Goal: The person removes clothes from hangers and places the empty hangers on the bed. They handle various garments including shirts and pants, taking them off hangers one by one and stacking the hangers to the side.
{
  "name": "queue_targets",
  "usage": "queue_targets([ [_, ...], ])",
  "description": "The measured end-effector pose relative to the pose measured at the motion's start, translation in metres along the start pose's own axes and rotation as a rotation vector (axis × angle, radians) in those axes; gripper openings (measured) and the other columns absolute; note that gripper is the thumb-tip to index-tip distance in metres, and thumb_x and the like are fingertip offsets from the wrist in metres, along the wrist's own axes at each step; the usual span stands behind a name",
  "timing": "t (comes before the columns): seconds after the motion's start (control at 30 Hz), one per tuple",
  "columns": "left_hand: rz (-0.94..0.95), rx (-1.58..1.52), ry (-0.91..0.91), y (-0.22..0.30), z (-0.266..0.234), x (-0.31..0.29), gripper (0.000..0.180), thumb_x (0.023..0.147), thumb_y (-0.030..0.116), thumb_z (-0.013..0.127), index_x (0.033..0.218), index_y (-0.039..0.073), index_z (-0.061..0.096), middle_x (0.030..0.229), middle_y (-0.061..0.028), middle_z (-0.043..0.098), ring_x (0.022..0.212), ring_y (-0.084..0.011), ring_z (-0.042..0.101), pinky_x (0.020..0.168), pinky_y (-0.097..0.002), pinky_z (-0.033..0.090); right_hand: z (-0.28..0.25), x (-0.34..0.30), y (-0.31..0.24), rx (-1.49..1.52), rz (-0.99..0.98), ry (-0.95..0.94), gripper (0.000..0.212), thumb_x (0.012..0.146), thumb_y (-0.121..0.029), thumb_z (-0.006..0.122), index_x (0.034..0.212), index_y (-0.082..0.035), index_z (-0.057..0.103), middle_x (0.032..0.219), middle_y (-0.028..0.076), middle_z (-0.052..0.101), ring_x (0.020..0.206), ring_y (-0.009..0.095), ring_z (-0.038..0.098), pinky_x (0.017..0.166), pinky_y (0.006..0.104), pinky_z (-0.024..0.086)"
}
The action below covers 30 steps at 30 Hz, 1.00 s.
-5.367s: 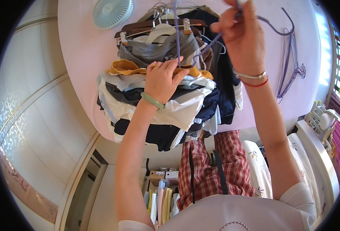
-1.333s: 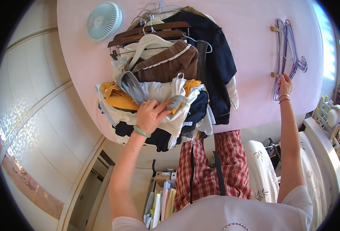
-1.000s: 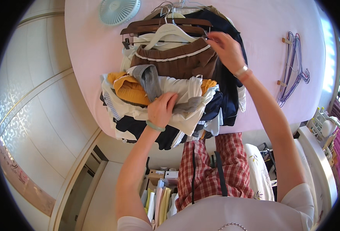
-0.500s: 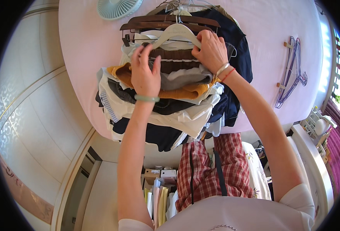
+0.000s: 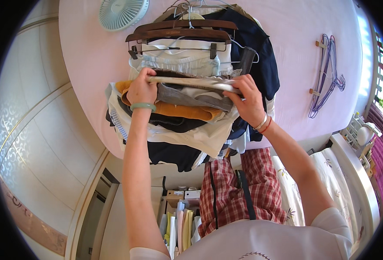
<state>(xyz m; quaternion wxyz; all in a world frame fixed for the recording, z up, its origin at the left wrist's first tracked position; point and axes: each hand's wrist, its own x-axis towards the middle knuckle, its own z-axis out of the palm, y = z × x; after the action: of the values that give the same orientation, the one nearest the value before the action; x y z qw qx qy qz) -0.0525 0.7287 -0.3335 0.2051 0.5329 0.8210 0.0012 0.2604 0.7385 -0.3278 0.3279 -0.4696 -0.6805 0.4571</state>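
Note:
Across the pile of clothes I hold a cream-coloured clothes hanger [image 5: 187, 81], tipped so that it shows nearly edge-on. My left hand [image 5: 142, 90] is closed around its left end, thumb and fingers bent over it. At the other end my right hand [image 5: 248, 99] pinches the hanger. Dark brown cloth shows just behind its far edge; how it is attached cannot be made out. Under and nearer than my hands lie a grey garment [image 5: 191, 97], a mustard garment [image 5: 185, 112] and a white garment [image 5: 200, 136].
Beyond, dark wooden hangers [image 5: 178, 34] with clips lie over pale clothes [image 5: 180, 63] and a navy garment [image 5: 261, 56]. A mint fan [image 5: 123, 13] is at the far left of the pink bedspread [image 5: 87, 65]. Bundled purple hangers [image 5: 327, 78] lie at the right.
The hanger has tipped down toward me and come nearer, uncovering the clip hanger and pale clothes behind. My left hand, earlier loose with spread fingers, has closed on its left end.

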Motion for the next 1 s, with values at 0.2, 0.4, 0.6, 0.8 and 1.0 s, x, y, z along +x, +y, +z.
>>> queue_targets([
  [0.2,-0.098,0.055,-0.084,0.012,0.003,0.008,0.011,0.087,0.021,0.062,0.097,0.024,0.064,0.085,-0.0023,0.071,0.081,-0.0283,0.067,0.066,-0.0406,0.050,-0.027,0.008,0.008,0.705,0.452,0.321,0.018,0.094,-0.008,0.064,0.110,0.000,0.062,0.104,0.004,0.066,0.098,0.012,0.062,0.089,0.0263,0.048],
  [0.4,0.008,0.124,-0.046,0.020,0.002,-0.003,0.011,0.087,0.018,0.065,0.098,0.020,0.064,0.089,-0.0045,0.069,0.084,-0.0277,0.066,0.068,-0.0397,0.050,-0.070,0.009,0.066,0.912,0.623,0.565,0.027,0.094,-0.022,0.067,0.112,-0.003,0.064,0.102,0.006,0.068,0.095,0.018,0.067,0.083,0.0297,0.052],
  [0.6,0.418,0.110,0.234,0.076,0.006,-0.013,0.027,0.085,0.013,0.068,0.112,0.011,0.066,0.128,-0.0103,0.057,0.113,-0.0345,0.055,0.093,-0.0425,0.047,-0.140,-0.022,0.142,0.817,0.717,0.647,0.026,0.098,-0.026,0.061,0.114,-0.005,0.061,0.097,0.005,0.067,0.087,0.016,0.066,0.073,0.0295,0.056],
  [0.8,0.468,-0.764,-0.192,0.203,0.040,-0.054,0.041,0.098,0.025,0.058,0.134,0.006,0.054,0.138,-0.0134,0.055,0.126,-0.0266,0.054,0.104,-0.0365,0.043,-0.215,-0.073,0.193,0.558,0.810,0.472,0.028,0.098,-0.025,0.059,0.114,-0.003,0.061,0.104,0.009,0.069,0.092,0.015,0.067,0.074,0.0270,0.056],
  [1.0,0.343,-1.168,-0.644,0.312,0.121,-0.111,0.059,0.100,0.032,0.054,0.148,0.003,0.035,0.148,-0.0188,0.043,0.138,-0.0250,0.041,0.111,-0.0340,0.033,-0.248,-0.097,0.234,0.329,0.981,0.375,0.026,0.096,-0.025,0.061,0.107,-0.002,0.062,0.095,0.007,0.069,0.081,0.015,0.068,0.064,0.0270,0.058],
])
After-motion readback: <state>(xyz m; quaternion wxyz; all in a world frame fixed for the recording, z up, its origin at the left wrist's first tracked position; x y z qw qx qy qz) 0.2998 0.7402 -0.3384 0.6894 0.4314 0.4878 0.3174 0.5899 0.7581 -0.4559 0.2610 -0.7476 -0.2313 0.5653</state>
